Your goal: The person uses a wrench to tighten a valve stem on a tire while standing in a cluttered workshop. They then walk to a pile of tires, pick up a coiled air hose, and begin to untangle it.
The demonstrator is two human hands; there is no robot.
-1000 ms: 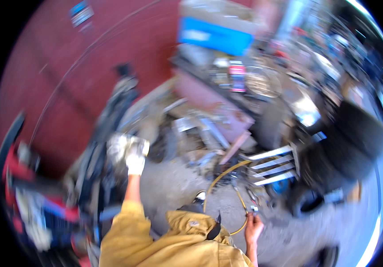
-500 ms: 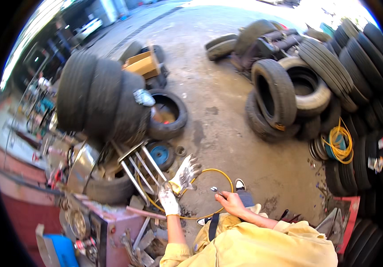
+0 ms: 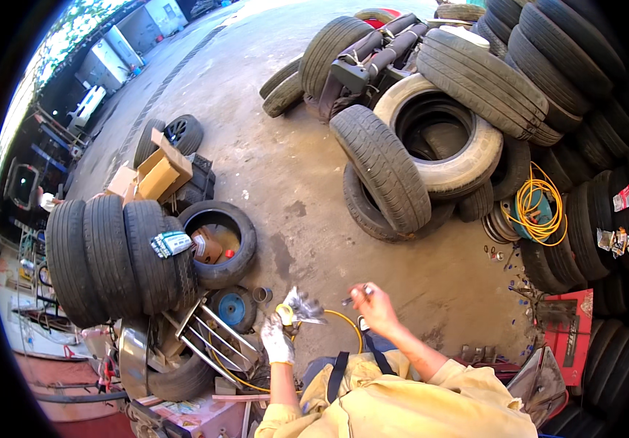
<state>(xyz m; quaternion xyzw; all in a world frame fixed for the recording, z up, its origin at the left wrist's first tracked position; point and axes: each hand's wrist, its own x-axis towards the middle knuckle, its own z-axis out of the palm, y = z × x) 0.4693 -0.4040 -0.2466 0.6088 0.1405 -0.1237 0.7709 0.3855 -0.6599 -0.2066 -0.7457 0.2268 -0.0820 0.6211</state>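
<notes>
My left hand (image 3: 278, 343) wears a whitish work glove and is closed on a second, loose work glove (image 3: 304, 306). That loose glove has grey, dirty fingers pointing away to the right and a yellow cuff next to my fingers. My right hand (image 3: 378, 310) is bare, with the fingers curled round a small dark tool (image 3: 348, 300). Its end sticks out toward the loose glove; the exact kind is too small to tell. A gap separates the two hands, both held in front of my waist above the floor.
Tyres (image 3: 113, 255) stand in a row at left, beside a metal rack (image 3: 216, 336) and a blue-hubbed wheel (image 3: 233, 309). A yellow hose (image 3: 349, 320) loops on the floor. More tyres (image 3: 387, 171) pile up at right, near a coiled yellow hose (image 3: 541, 208) and a red panel (image 3: 574, 336).
The view has turned to the right. My right hand has risen and moved forward with the tool. The loose glove in my left hand has tipped to the right.
</notes>
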